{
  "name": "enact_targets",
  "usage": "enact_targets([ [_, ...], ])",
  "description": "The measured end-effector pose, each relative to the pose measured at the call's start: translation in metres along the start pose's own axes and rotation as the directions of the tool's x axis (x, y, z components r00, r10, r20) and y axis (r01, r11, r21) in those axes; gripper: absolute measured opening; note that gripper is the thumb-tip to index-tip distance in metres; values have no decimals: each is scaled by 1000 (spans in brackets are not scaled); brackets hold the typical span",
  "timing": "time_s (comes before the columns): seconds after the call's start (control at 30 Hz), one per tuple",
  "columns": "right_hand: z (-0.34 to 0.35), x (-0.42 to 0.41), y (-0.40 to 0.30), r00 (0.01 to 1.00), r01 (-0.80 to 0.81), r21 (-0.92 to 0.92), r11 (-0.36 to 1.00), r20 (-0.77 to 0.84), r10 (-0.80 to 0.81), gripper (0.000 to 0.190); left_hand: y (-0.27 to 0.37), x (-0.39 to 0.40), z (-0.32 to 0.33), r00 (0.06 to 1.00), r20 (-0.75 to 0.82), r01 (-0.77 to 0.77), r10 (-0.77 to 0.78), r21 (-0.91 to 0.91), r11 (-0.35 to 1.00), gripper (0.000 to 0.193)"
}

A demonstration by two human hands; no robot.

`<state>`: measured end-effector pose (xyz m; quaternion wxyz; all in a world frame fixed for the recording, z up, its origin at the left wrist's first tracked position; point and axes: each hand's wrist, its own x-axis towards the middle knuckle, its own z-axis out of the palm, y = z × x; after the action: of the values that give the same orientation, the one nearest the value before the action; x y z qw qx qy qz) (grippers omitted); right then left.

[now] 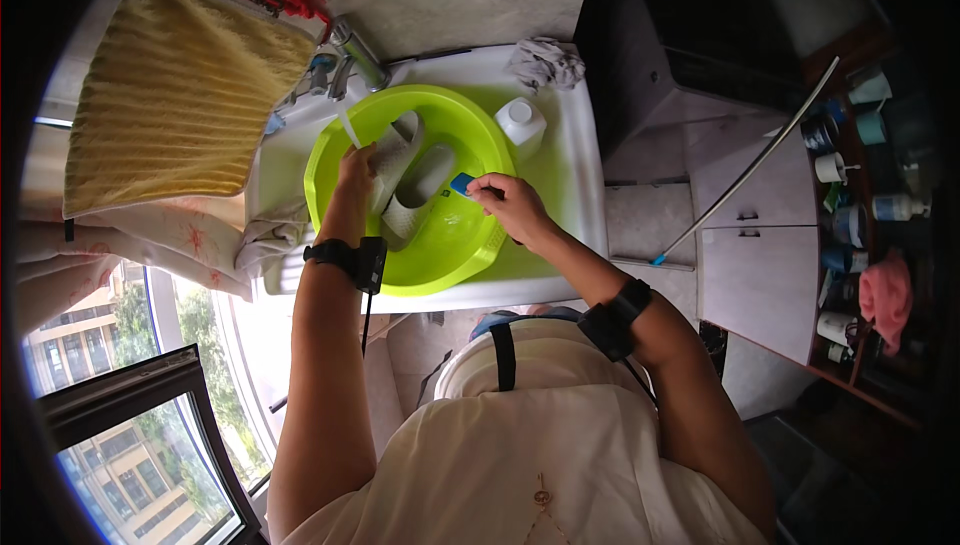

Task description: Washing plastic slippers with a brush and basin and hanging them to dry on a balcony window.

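A lime-green plastic basin stands in a white sink, with two light grey slide sandals in it. My left hand grips the edge of the left sandal, while water from the metal faucet runs down beside that hand. The other sandal lies tilted next to it. Over the basin's right side, my right hand holds a small blue object, perhaps a brush; its working face is hidden. A small dark item lies close to the blue object's tip.
A white plastic bottle stands in the sink right of the basin. A crumpled grey cloth lies on the sink's back corner. A yellow towel hangs at the left, above an open window. At the right are cabinets and a long-handled squeegee.
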<state>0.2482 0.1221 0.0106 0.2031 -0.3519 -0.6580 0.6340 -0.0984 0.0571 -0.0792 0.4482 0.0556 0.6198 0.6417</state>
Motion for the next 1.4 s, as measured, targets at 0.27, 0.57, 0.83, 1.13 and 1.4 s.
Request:
enact_targets([
  [0.27, -15, 0, -2, 983, 107, -41, 993, -147, -112, 18, -4, -47, 64, 926, -257, 255, -278, -118, 960, 32],
  [0.57, -50, -1, -68, 941, 338, -271, 902, 84, -327, 28, -7, -162, 81, 929, 204, 281, -310, 157, 947, 25],
  [0.83, 14, 40, -45, 905, 424, -390, 817, 147, -399, 26, 12, -204, 63, 985, 171, -38, -9, 268, 963, 16],
  [1.13, 7, 123, -24, 921, 364, -478, 799, 60, -384, 30, 24, -217, 44, 994, 101, -50, 34, 157, 986, 12],
  [1.4, 12, -3, -75, 927, 329, -47, 943, 204, -314, 28, 18, -204, 19, 996, 14, 82, -85, -416, 905, 43],
])
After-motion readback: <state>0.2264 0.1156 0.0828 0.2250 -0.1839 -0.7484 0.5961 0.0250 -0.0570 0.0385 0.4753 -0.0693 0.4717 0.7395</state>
